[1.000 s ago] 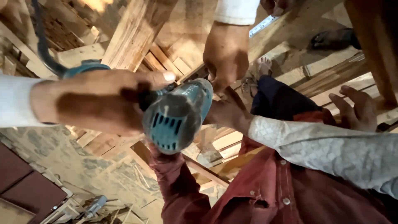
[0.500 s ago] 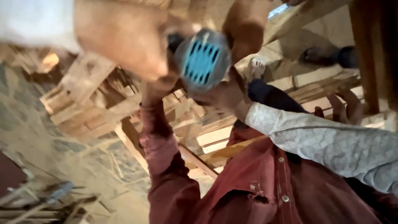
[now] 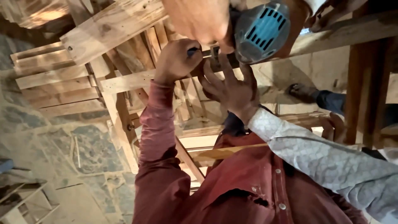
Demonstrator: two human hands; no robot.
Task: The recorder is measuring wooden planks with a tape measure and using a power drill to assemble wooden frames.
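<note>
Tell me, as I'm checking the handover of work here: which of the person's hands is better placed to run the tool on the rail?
Left, probably. The left hand already grips the teal power tool at the wooden rail; the right hand lies spread on the rail.

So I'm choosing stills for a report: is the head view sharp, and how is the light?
Head view: the hand at the top edge is blurred and overexposed, the teal power tool slightly soft; the red sleeve and wooden slats are sharper; warm light, with deep shadow at right.
</note>
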